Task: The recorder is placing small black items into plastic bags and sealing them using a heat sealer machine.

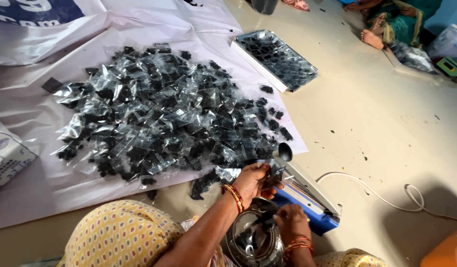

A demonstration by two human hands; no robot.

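- A white sheet (pixel 35 193) on a beige floor (pixel 386 128) carries a heap of packets (pixel 159 118).
- Left hand (pixel 255 180) pinches a packet (pixel 274 172) beside the blue sealer (pixel 312 207).
- Right hand (pixel 290 222), fingers closed, dips into the steel bowl (pixel 248 242).

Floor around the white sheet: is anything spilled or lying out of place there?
Yes. Small dark bits lie scattered on the bare floor right of the white sheet, apart from the big pile of small packets. A few loose packets have slid off the sheet's edge near the left hand.
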